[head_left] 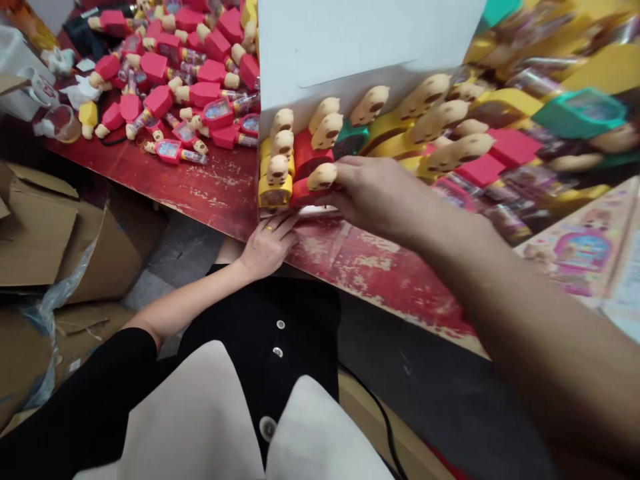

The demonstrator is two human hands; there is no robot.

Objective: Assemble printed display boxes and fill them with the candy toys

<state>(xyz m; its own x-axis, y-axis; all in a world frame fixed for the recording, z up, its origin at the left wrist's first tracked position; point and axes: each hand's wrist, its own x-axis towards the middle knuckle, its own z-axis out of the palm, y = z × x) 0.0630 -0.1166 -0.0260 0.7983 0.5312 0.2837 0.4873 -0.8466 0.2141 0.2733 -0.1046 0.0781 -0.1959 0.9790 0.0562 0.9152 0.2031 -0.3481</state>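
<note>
A white box (370,50) with its lid raised stands at the table's near edge, partly filled with bear-headed plastic toys. Yellow toys (275,192) fill its left end, and red ones (309,155) stand beside them. My right hand (367,193) pinches a red bear-headed toy (304,193) by its tan head at the front of the box, next to the yellow row. Its fingertips are partly hidden. My left hand (267,245) lies with fingers stretched out against the box's front left edge, holding nothing. Farther right in the box is a green toy (351,139).
Many pink bear-headed toys (155,68) are heaped on the red table (200,180) at the left. Yellow, green and pink toys (580,113) pile up at the right, near a printed card (583,247). Cardboard boxes (45,233) stand on the floor at left.
</note>
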